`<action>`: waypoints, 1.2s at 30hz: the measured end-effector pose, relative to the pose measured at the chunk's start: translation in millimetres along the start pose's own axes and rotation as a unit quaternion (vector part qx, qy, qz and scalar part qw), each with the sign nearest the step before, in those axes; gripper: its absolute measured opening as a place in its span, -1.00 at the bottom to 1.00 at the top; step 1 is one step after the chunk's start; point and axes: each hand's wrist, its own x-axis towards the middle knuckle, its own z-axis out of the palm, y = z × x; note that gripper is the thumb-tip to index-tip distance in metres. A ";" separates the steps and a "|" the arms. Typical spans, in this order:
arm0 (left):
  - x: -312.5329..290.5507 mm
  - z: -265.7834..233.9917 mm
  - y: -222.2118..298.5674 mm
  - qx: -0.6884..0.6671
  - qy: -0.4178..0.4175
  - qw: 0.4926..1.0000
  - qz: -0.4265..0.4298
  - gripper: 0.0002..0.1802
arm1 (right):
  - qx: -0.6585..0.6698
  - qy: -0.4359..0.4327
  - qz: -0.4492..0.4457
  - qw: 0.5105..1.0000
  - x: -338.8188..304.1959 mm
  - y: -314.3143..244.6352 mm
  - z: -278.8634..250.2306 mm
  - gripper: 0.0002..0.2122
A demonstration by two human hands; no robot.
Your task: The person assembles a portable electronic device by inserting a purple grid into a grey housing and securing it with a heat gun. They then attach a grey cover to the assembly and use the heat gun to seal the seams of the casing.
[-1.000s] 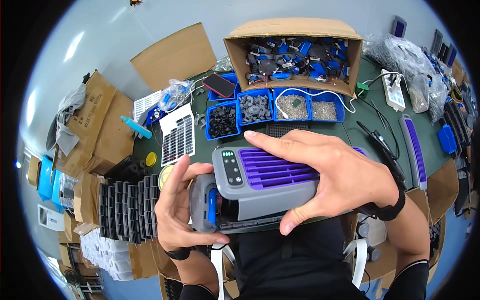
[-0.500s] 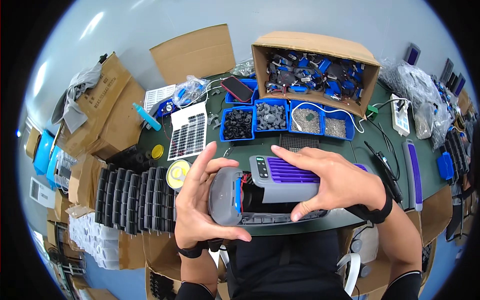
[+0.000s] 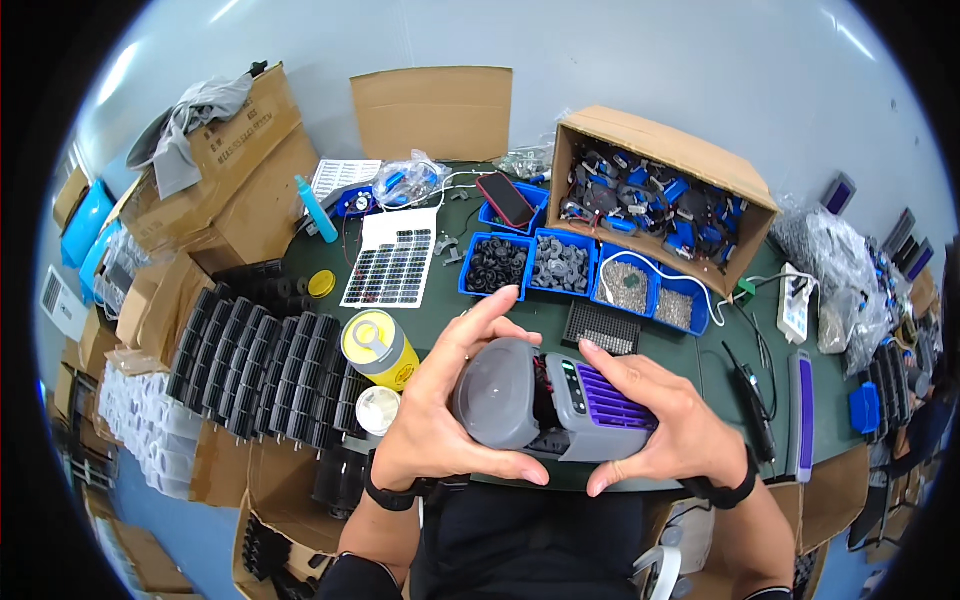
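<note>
Blue parts bins (image 3: 560, 291) and a carton (image 3: 665, 148) of components (image 3: 655, 203) show an assembly workshop.

Device housing (image 3: 497, 395): smooth grey plastic; purple grille (image 3: 614, 402): ribbed plastic; carton (image 3: 675, 153): matt cardboard.

Your hands (image 3: 430, 430) hold the housing (image 3: 500, 395) over the counter's (image 3: 445, 292) front edge. Left of them stand the canister (image 3: 388, 360) and, nearer the left edge, rollers (image 3: 250, 370). Bins (image 3: 557, 291) lie behind, the phone (image 3: 507, 200) atop one, the carton (image 3: 665, 150) beyond; a panel (image 3: 803, 415) lies along the right edge.
</note>
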 end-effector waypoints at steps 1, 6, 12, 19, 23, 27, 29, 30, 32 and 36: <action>1.4 2.2 0.4 -0.002 -0.001 1.000 0.000 0.60 | 0.006 0.016 -0.009 1.000 -1.1 1.4 2.8 0.21; 4.2 3.5 6.3 0.020 -0.003 1.000 -0.001 0.53 | -0.001 0.040 -0.029 0.999 -0.3 4.3 11.7 0.22; 8.3 1.1 10.0 0.070 -0.019 0.997 0.026 0.47 | -0.077 0.052 -0.038 0.995 7.9 -0.5 15.2 0.19; 8.2 5.8 10.8 0.134 -0.012 0.990 0.051 0.20 | -0.098 0.059 -0.035 0.993 3.1 4.8 27.1 0.22; 16.4 21.1 6.9 0.119 0.016 0.986 0.116 -0.12 | -0.081 0.069 -0.052 0.993 -0.2 12.4 30.1 0.25; 18.8 19.3 10.7 0.134 0.033 0.982 0.130 -0.34 | -0.070 0.048 -0.056 0.995 4.9 16.1 32.2 0.28; 18.2 16.8 11.6 0.141 0.040 0.980 0.132 -0.43 | -0.058 0.022 -0.031 0.998 4.8 19.9 35.4 0.33; 17.4 15.1 11.2 0.144 0.038 0.980 0.130 -0.44 | -0.084 0.014 -0.034 0.996 1.8 23.2 35.6 0.35; 15.1 9.9 11.5 0.157 0.039 0.979 0.127 -0.45 | -0.133 -0.005 -0.049 0.990 -10.1 38.6 31.3 0.40; 17.4 4.3 -4.5 0.095 0.039 0.988 0.112 -0.45 | -0.093 -0.051 0.100 0.989 -69.5 78.4 27.8 0.44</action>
